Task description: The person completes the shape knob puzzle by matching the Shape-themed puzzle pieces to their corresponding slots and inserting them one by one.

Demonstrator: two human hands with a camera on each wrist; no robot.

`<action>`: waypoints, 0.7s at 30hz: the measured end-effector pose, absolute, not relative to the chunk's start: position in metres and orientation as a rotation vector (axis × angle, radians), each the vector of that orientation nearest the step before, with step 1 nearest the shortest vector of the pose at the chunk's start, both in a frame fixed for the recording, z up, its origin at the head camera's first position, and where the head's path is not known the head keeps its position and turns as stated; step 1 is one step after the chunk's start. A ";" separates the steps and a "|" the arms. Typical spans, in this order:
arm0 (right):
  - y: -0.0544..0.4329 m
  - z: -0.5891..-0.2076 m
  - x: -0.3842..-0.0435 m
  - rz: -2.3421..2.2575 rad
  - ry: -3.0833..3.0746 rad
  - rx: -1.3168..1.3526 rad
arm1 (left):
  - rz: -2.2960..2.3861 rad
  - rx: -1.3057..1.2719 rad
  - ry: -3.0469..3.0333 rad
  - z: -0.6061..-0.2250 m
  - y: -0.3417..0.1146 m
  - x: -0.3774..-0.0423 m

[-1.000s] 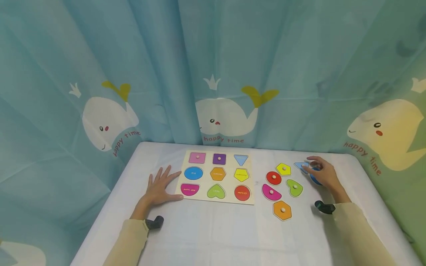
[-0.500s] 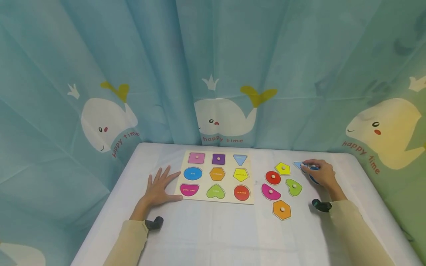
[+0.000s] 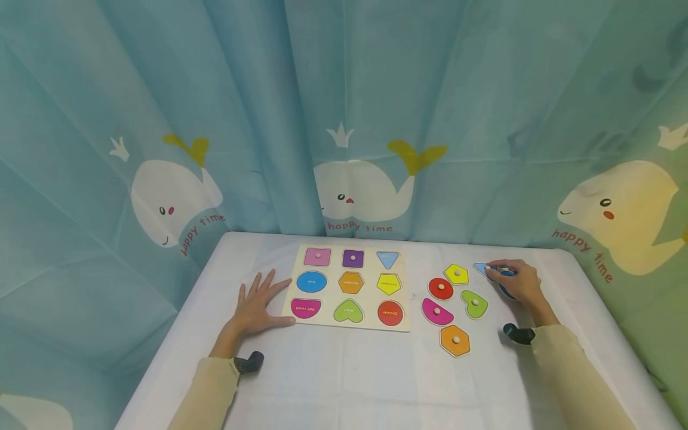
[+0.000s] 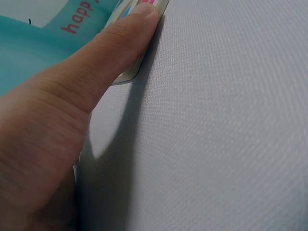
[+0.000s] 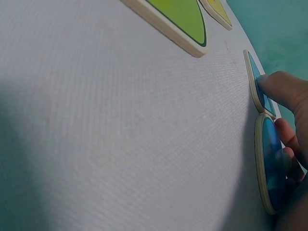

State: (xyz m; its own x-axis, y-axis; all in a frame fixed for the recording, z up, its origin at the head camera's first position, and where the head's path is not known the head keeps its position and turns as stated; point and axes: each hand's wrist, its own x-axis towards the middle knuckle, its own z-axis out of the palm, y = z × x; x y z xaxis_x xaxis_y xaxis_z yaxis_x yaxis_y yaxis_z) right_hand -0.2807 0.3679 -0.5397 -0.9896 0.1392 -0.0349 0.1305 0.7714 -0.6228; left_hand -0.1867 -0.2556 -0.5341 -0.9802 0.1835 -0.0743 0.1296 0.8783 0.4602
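At the far right of the worktop (image 3: 344, 382), touching or almost touching the blue oval piece (image 5: 272, 163), lies the light-blue triangle piece (image 3: 479, 267). The grip of the right hand (image 3: 520, 282) is drawn narrow, pinching its knob (image 3: 487, 269). It looks wooden: probably light, stiff and sturdy, best held by that knob. The left hand (image 3: 254, 306), fingers spread, touches the puzzle board (image 3: 370, 288).
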 end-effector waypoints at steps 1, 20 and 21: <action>0.368 -0.539 -0.280 1.029 -2.944 -0.222 | 0.708 0.246 2.933 -0.534 -0.256 -0.187; 0.365 -0.534 -0.279 0.993 -2.901 -0.140 | 0.720 0.243 2.934 -0.533 -0.255 -0.186; 0.364 -0.534 -0.279 0.992 -2.890 -0.127 | 0.719 0.243 2.933 -0.533 -0.255 -0.186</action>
